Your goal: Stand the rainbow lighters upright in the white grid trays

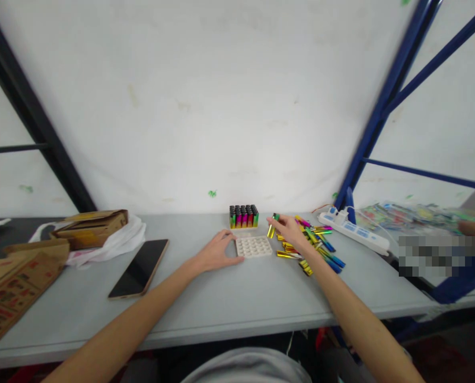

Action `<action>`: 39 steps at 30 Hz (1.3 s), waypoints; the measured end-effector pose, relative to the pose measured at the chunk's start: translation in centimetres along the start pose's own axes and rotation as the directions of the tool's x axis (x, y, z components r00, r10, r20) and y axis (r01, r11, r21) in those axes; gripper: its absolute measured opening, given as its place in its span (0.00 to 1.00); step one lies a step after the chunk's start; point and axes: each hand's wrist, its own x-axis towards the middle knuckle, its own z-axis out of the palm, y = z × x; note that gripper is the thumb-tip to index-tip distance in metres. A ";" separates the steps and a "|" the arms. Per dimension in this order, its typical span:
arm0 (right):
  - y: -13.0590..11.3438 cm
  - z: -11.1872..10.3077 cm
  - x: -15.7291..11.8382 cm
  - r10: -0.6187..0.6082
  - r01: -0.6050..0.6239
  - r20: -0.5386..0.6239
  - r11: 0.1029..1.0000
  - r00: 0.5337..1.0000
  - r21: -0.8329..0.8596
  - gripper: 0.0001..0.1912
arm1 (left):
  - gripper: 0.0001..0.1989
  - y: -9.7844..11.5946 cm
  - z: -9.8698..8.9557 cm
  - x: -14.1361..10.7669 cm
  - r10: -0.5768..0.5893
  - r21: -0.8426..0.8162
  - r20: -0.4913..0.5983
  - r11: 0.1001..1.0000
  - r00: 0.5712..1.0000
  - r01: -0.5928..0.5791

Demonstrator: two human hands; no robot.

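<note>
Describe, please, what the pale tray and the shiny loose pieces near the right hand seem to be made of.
Pale tray: probably matt moulded plastic, judging by its regular rows of hollows and dull surface.
Loose pieces: mirror-like metallic finish, with bright coloured highlights; metal or coated plastic, I cannot tell.

Lighters (328,259) are finished in glossy metallic colour — tray (257,256) is made of matt plastic. Phone (140,268) is faced in smooth gloss. Carton (17,290) is made of matt cardboard — bag (117,246), of thin crinkled plastic. Tabletop (237,300) is surfaced smooth.
</note>
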 end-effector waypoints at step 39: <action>-2.2 4.3 -1.9 -0.046 0.030 -0.148 0.994 0.988 -0.109 0.21 | 0.32 0.5 0.7 0.5 -0.001 -0.039 -0.136 0.999 0.991 -0.005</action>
